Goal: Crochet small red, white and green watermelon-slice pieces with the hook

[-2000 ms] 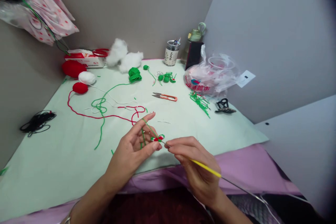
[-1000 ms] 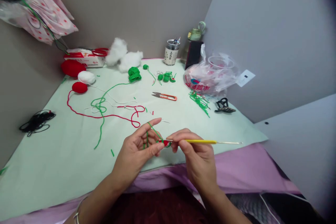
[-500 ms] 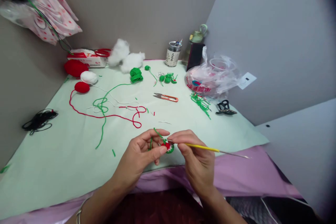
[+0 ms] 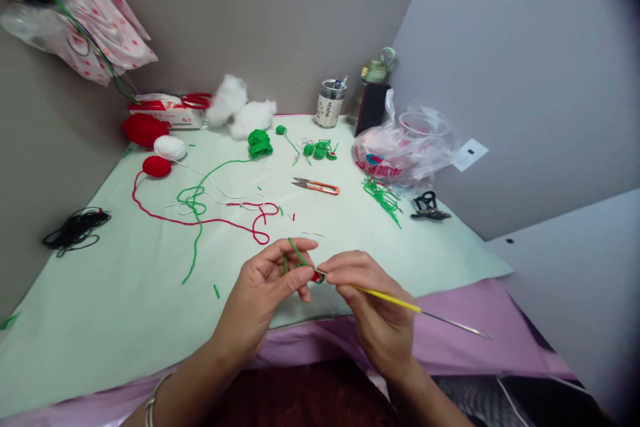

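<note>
My left hand [image 4: 273, 283] pinches a small red, white and green crochet piece [image 4: 318, 277], mostly covered by the fingers. Green yarn [image 4: 297, 251] runs over the left index finger, which is stretched out. In my right hand [image 4: 377, 300] is a crochet hook [image 4: 393, 298] with a yellow handle, held like a pencil. Its working tip meets the piece between my hands, and the other metal end points down to the right. Beyond the hands lie orange thread snips [image 4: 316, 186] and loose red yarn [image 4: 220, 220].
Yarn balls in red [image 4: 157, 166], white [image 4: 170, 147] and green [image 4: 260, 144] sit at the back left near white stuffing [image 4: 253, 119]. A plastic bag [image 4: 400, 157], green yarn scraps [image 4: 383, 199] and a black hair clip [image 4: 430, 205] lie at right. Black cord [image 4: 75, 230] is far left.
The hook's free end has swung downward and right as my right hand tilted. My left fingers have shifted slightly and now cover more of the crochet piece.
</note>
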The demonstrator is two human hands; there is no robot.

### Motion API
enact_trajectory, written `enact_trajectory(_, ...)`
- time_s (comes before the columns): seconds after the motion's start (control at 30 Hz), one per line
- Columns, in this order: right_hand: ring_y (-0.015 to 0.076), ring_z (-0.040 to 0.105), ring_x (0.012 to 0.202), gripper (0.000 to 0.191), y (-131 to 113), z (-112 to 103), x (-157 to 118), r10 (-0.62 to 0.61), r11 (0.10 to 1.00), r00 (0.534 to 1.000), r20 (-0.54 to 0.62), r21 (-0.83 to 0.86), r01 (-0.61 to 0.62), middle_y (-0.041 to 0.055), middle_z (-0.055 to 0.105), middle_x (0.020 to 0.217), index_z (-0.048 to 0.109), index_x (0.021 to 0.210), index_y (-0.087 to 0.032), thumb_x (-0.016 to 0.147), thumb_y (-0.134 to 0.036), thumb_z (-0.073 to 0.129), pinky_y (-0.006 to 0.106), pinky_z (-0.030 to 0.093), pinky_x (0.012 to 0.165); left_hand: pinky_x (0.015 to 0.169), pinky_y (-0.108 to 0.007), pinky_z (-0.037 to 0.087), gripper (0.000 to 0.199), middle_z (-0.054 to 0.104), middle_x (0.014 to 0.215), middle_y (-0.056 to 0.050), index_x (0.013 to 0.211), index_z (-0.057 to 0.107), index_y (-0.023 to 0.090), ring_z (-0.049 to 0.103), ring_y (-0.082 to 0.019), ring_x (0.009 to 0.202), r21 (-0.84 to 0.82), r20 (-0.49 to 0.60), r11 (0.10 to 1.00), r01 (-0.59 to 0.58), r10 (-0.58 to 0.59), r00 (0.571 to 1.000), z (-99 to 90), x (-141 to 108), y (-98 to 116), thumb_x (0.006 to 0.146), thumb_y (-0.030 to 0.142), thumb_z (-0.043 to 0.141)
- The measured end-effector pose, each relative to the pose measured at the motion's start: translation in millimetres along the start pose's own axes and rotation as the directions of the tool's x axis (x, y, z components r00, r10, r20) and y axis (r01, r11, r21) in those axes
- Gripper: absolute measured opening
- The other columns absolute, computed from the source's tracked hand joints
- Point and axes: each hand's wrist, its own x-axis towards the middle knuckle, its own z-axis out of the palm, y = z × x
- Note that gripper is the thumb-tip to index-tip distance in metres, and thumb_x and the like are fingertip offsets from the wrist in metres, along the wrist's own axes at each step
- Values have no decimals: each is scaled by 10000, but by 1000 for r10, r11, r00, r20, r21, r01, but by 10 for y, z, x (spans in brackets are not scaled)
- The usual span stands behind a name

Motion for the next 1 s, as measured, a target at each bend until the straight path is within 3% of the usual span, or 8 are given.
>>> enact_trajectory(0.5, 218, 739, 930, 173, -3, -58, -11, 82, 997, 996, -45, 7, -82, 52, 808, 976, 827, 1035, -297, 1022, -237, 665, 368, 611, 818, 736, -241, 590, 336, 685, 887, 15, 1164, 800, 257, 666, -109, 697, 107, -26, 993, -45, 48, 999, -27, -9, 66, 837, 212, 862)
enact_trajectory(1.0, 183, 698, 888, 170, 21, -29, -22, 140, 987, 986, -93, 90, -132, 25, 780, 937, 820, 1011, -297, 1025, -232, 664, 324, 576, 820, 756, -239, 555, 344, 677, 886, 16, 1181, 776, 267, 657, -125, 755, 223, -49, 971, -81, 94, 994, -26, -1, 52, 847, 200, 821)
